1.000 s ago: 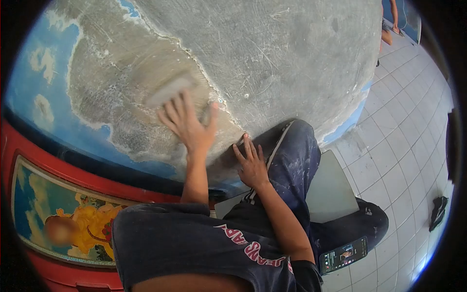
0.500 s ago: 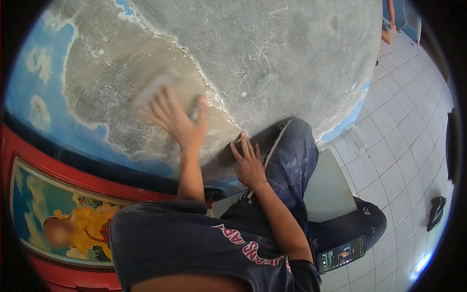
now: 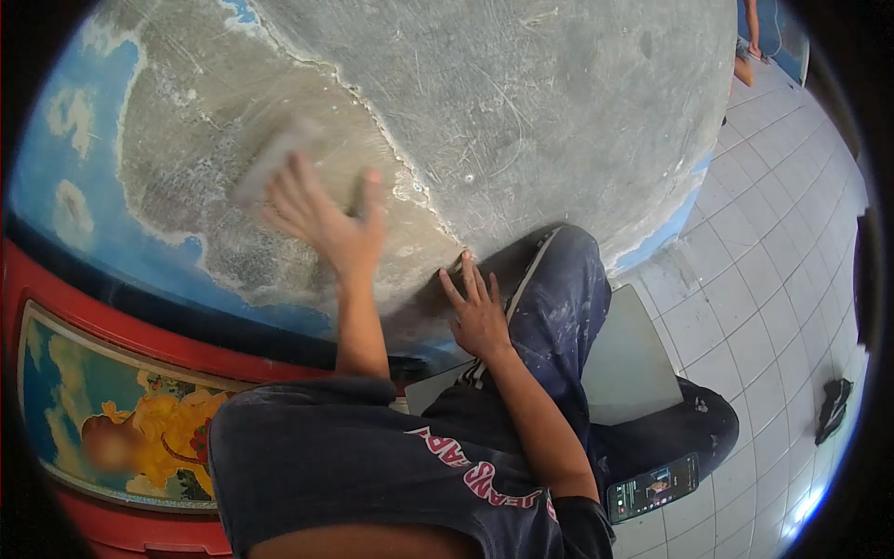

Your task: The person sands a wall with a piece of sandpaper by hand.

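Observation:
My left hand (image 3: pixel 335 233) is up against the bare grey wall (image 3: pixel 559 112), fingers stretched over a flat, pale grey, wide-edged tool (image 3: pixel 265 168). Motion smears this tool, so its exact kind does not show. The thumb stands apart from the fingers. Lower and to the right, my right hand (image 3: pixel 480 321) has its fingers spread, with the tips at the wall surface beside my bent knee (image 3: pixel 568 279); nothing shows in it. Between the hands a rough, chipped edge (image 3: pixel 386 140) runs down the wall, with a browner scraped patch (image 3: pixel 214 102) to its left.
Blue cloud-painted wall (image 3: pixel 56 158) borders the patch. A red frame (image 3: pixel 121 321) around a picture (image 3: pixel 149 419) is at lower left. A phone (image 3: pixel 652 489) rests by my leg. Tiled floor (image 3: pixel 754 270) lies right, with a dark object (image 3: pixel 833 410) and another person's hand (image 3: pixel 756 53).
My left hand and the pale tool have shifted slightly left and up across the grey wall. My right hand has stayed in place.

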Action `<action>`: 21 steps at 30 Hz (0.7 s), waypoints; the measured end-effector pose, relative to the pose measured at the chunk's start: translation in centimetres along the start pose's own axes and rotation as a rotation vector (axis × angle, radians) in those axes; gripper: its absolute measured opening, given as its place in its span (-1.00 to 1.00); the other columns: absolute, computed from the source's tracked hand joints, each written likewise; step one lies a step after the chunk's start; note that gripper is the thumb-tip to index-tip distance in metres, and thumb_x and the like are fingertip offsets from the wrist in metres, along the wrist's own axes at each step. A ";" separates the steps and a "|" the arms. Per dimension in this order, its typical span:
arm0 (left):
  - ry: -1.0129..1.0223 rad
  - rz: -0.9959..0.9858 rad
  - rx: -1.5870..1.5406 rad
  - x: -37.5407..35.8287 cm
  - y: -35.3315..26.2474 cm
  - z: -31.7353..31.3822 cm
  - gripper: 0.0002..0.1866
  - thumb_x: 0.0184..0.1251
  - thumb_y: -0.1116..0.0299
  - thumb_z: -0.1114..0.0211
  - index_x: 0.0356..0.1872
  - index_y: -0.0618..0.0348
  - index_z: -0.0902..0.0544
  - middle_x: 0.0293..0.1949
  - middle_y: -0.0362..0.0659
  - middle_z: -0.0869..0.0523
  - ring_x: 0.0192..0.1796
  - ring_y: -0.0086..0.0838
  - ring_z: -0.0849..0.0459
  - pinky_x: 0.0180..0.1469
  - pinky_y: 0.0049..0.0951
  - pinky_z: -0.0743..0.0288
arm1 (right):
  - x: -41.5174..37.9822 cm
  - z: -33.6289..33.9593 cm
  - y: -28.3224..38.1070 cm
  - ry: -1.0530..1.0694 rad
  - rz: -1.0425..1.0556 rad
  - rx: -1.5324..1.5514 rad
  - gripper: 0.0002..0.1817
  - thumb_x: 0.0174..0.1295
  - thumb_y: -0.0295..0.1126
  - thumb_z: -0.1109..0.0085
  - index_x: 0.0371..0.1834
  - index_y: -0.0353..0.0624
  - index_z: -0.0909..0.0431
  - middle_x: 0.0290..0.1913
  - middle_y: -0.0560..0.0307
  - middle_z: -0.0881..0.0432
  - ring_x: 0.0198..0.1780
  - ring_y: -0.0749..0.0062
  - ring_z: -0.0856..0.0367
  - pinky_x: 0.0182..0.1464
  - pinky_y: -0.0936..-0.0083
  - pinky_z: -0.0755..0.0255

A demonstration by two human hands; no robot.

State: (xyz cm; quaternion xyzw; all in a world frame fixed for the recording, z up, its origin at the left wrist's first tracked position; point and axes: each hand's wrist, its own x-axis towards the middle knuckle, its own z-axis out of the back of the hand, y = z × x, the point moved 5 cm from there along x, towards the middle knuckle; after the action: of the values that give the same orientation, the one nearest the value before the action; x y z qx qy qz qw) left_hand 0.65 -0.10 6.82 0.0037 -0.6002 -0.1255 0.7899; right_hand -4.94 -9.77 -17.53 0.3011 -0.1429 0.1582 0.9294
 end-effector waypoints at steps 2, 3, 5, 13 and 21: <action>-0.045 0.037 0.021 2.3 0.7 0.7 -0.02 0.33 -0.34 -0.17 0.56 0.15 -0.17 0.49 0.21 -0.23 0.56 0.20 -0.08 0.51 0.45 0.39 | 0.2 0.3 0.1 0.015 0.002 0.013 0.08 0.05 -0.31 -0.44 0.66 0.14 0.01 0.68 -0.22 0.22 0.65 0.01 0.02 0.55 -0.14 -0.02; -0.082 0.075 0.035 2.9 0.9 0.9 -0.01 0.33 -0.35 -0.15 0.57 0.17 -0.15 0.49 0.21 -0.23 0.55 0.20 -0.07 0.51 0.45 0.38 | 0.2 0.3 0.1 0.035 -0.006 0.025 0.10 0.05 -0.30 -0.44 0.67 0.14 0.05 0.68 -0.23 0.22 0.65 0.02 0.02 0.55 -0.14 -0.02; -0.012 0.063 0.013 1.1 -0.6 -0.5 0.00 0.34 -0.36 -0.14 0.57 0.19 -0.15 0.50 0.21 -0.21 0.56 0.20 -0.04 0.51 0.45 0.39 | 0.2 0.4 0.1 0.021 -0.003 0.013 0.12 0.05 -0.30 -0.44 0.67 0.14 0.07 0.68 -0.22 0.21 0.65 0.02 0.03 0.55 -0.14 -0.03; 0.446 -0.037 -0.069 -5.9 -3.5 -2.6 0.06 0.32 -0.40 -0.13 0.58 0.25 -0.11 0.56 0.29 -0.08 0.61 0.23 0.11 0.53 0.38 0.54 | 0.0 -0.2 -0.3 0.000 -0.003 0.027 0.13 0.06 -0.31 -0.41 0.69 0.16 0.12 0.68 -0.19 0.20 0.66 0.04 0.03 0.54 -0.14 -0.06; 0.165 0.097 0.003 -0.3 -1.5 -1.3 0.08 0.33 -0.39 -0.12 0.59 0.26 -0.04 0.55 0.28 -0.08 0.61 0.26 0.13 0.52 0.42 0.50 | 0.2 0.2 -0.1 0.035 -0.019 0.048 0.08 0.08 -0.48 -0.26 0.68 0.29 0.11 0.69 -0.14 0.18 0.66 0.11 0.02 0.55 -0.19 -0.03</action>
State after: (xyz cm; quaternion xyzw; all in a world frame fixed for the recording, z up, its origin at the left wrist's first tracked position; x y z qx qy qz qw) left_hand 1.55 -1.64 5.94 -0.0139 -0.5327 -0.0851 0.8419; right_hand -4.74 -9.95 -17.35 0.3217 -0.1199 0.1581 0.9258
